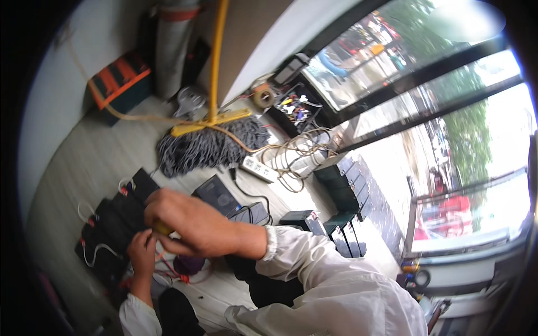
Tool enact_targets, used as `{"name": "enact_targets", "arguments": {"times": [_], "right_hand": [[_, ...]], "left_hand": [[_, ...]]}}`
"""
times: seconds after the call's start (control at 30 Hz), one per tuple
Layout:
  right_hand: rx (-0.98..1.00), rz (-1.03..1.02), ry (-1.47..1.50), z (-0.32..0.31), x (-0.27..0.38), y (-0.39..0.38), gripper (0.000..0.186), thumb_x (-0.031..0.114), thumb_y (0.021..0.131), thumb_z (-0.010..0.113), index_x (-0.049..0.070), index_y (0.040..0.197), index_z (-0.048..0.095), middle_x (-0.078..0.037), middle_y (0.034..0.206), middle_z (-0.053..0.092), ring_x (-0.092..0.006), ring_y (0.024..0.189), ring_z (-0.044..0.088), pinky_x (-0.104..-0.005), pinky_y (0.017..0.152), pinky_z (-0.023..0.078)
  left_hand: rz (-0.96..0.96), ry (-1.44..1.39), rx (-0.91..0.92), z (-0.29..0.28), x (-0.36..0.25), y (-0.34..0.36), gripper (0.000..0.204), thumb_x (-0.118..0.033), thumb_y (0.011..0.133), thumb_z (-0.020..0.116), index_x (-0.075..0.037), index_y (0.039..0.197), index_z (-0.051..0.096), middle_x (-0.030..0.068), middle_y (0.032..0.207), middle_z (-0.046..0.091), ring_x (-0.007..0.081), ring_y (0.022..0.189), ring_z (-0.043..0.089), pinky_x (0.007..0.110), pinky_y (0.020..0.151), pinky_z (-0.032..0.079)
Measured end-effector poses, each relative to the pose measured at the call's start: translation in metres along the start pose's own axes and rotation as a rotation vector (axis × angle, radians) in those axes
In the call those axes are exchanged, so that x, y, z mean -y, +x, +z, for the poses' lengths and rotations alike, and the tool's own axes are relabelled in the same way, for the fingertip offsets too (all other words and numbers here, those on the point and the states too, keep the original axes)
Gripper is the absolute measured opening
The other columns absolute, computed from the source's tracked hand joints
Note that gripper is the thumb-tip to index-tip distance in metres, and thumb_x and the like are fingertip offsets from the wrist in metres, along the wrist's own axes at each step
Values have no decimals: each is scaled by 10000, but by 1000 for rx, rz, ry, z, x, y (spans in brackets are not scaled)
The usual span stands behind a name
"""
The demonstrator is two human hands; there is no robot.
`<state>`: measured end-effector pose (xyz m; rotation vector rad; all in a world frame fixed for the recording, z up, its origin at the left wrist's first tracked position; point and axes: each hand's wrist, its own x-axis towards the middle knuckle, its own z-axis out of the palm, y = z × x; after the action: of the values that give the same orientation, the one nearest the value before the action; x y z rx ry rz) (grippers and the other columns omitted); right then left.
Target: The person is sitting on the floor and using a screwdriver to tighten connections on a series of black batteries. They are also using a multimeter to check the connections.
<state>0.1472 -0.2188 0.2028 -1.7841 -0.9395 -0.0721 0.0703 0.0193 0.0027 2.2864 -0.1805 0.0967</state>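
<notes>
My right hand (193, 224) is closed on a small yellow object (162, 228), mostly hidden by its fingers, above a row of black batteries (109, 224) with white wire loops and red terminals. My left hand (141, 252) is just below it, fingers pinched close to the same spot; what they hold is hidden. Red wires (183, 278) and a dark purple object (189, 264) lie beneath my right hand. Behind it are a dark grey box (213, 195) and a black cable (258, 196).
A mop (210, 143) with yellow handle, white power strip (257, 168) and coiled cords (300, 168) lie ahead. An orange-black toolbox (120, 87) stands by the wall. More batteries (302, 223) sit at right, near glass doors (381, 84). A tray of small parts (294, 109) is at the back.
</notes>
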Motion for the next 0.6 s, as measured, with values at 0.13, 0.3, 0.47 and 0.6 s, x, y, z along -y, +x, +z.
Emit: {"name": "enact_targets", "arguments": {"times": [0.13, 0.3, 0.47, 0.6], "right_hand": [[-7, -59, -36, -18, 5, -13, 370, 78, 817, 678, 33, 1136, 497, -175, 1076, 533, -384, 1039, 563, -441, 892, 480], [18, 40, -113, -17, 17, -18, 427, 98, 807, 693, 13, 1171, 487, -185, 1101, 524, -385, 1037, 552, -437, 884, 480], [52, 72, -134, -9, 15, -17, 414, 110, 823, 694, 5, 1169, 490, -181, 1090, 542, -384, 1012, 554, -437, 851, 489], [63, 64, -146, -2, 12, -13, 391, 129, 845, 688, 4, 1161, 495, -175, 1088, 548, -379, 1003, 554, -438, 838, 492]], "left_hand": [[-63, -148, 66, 18, -9, 11, 228, 0, 789, 596, 29, 1002, 672, 209, 920, 663, 418, 815, 638, 457, 742, 519], [-91, -7, 102, 28, 3, 5, 241, -19, 813, 593, 11, 1041, 663, 220, 968, 676, 424, 904, 655, 451, 789, 527], [-214, -66, 179, 36, 7, 10, 248, -153, 918, 631, -30, 1132, 664, 186, 1047, 696, 371, 1004, 681, 434, 826, 530], [-185, -145, 144, 38, 14, 12, 281, -210, 935, 654, -48, 1165, 660, 173, 1122, 687, 361, 1060, 670, 422, 858, 526]]}}
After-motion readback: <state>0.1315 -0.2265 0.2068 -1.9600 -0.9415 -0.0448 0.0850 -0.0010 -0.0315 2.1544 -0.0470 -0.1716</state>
